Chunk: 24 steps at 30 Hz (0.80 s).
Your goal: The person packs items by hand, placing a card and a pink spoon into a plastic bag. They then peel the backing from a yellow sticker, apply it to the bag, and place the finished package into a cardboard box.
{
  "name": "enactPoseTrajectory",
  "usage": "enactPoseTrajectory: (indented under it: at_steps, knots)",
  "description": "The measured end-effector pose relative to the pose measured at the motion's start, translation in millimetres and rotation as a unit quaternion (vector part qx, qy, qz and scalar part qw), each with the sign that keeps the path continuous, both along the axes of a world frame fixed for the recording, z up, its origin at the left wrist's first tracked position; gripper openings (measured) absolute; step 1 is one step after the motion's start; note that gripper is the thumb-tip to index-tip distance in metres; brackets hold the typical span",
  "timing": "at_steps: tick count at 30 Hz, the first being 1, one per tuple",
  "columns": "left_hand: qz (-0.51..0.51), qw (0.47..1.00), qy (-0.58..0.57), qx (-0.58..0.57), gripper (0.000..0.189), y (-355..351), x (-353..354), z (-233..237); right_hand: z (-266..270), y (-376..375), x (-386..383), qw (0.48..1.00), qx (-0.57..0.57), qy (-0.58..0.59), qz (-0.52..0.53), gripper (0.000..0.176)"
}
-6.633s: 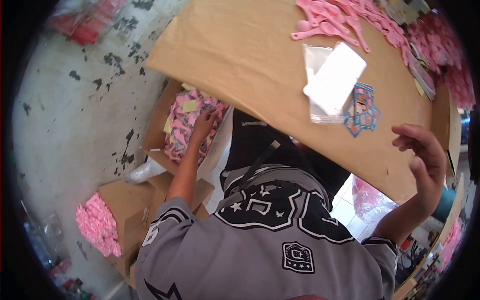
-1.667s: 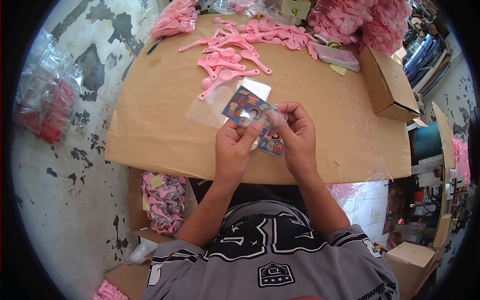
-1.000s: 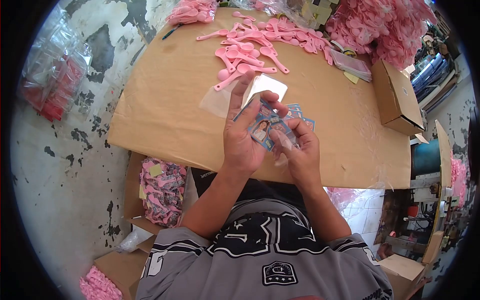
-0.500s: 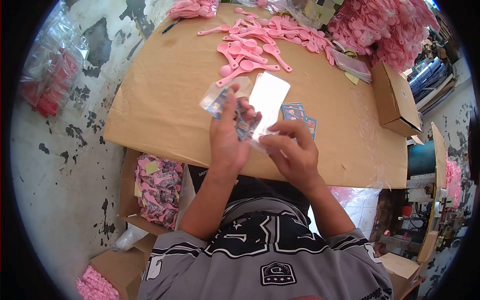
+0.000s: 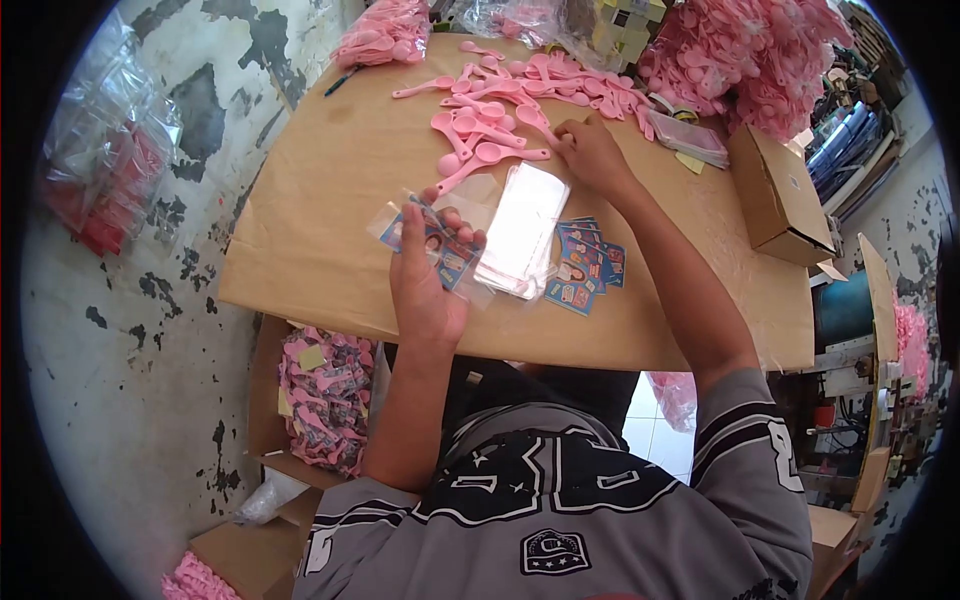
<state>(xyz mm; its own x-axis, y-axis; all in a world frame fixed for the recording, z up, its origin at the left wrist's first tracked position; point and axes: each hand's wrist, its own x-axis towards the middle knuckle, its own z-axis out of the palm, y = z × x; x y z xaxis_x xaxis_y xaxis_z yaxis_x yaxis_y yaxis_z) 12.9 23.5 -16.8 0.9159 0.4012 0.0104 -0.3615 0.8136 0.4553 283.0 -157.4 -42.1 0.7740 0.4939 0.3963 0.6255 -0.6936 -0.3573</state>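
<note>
My left hand point(image 5: 428, 285) is closed around a clear plastic bag point(image 5: 388, 232) with a blue printed card point(image 5: 450, 262) inside it, held over the near part of the table. My right hand point(image 5: 597, 155) is stretched out to the spoon pile, its fingers pinching the handle of a pink spoon point(image 5: 535, 120) at the pile's near right edge. Between my hands lies a stack of clear plastic bags point(image 5: 522, 225), shining in the light. Right of that stack, several blue printed cards point(image 5: 575, 270) are fanned on the table.
Loose pink spoons point(image 5: 490, 110) spread over the far part of the brown-covered table point(image 5: 300, 220). Big bags of pink spoons point(image 5: 745, 50) stand at the far right, near a cardboard box point(image 5: 780, 195). Below the left edge, an open box holds packed spoons point(image 5: 325, 390). A pen point(image 5: 343, 80) lies far left.
My right hand has left the plastic bag and moved forward to the pink spoon. My left hand keeps the bag and card, slightly further left. The fanned cards are now uncovered.
</note>
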Motion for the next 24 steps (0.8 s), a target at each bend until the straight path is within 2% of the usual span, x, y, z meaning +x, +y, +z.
enactPoseTrajectory:
  at_steps: [2, 5, 8, 10, 12, 14, 17, 20, 24]
  knots:
    - [0.04, 0.999, -0.003, 0.013, 0.043, 13.9, -2.8, -5.5, -2.7, 6.6, 1.8, 0.999, 0.039, 0.025, 0.028, 0.024]
    - [0.119, 0.993, 0.019, 0.014, 0.043, 30.3, -5.6, -4.7, 5.6, -3.8, 0.4, 0.998, 0.004, 0.045, 0.041, 0.021]
    - [0.177, 0.984, -0.019, -0.001, 0.045, 38.8, 1.3, -3.3, 4.7, -24.8, -8.4, 0.997, 0.051, 0.045, 0.033, 0.019]
    - [0.2, 0.979, -0.045, -0.008, 0.047, 44.2, 7.4, -1.3, 38.0, -28.8, -53.4, 0.988, 0.12, 0.1, 0.02, 0.017]
    - [0.213, 0.974, -0.07, -0.011, 0.048, 46.1, 7.3, 0.5, 67.8, -36.2, -106.4, 0.953, 0.157, 0.254, 0.044, 0.015]
    - [0.208, 0.973, -0.095, -0.009, 0.046, 44.7, 9.3, 3.5, 81.1, -39.3, -156.5, 0.903, 0.199, 0.369, 0.089, 0.015]
    - [0.181, 0.98, -0.086, 0.009, 0.047, 32.9, 14.6, 3.4, 73.1, -36.2, -198.8, 0.839, 0.265, 0.458, 0.125, 0.016]
    - [0.116, 0.991, -0.068, 0.022, 0.049, 12.8, 18.8, 5.1, 72.7, -22.8, -216.3, 0.82, 0.295, 0.472, 0.133, 0.017]
    - [0.037, 0.997, -0.067, 0.021, 0.051, -6.7, 19.9, 1.7, 52.8, -16.2, -220.2, 0.784, 0.382, 0.463, 0.157, 0.027]
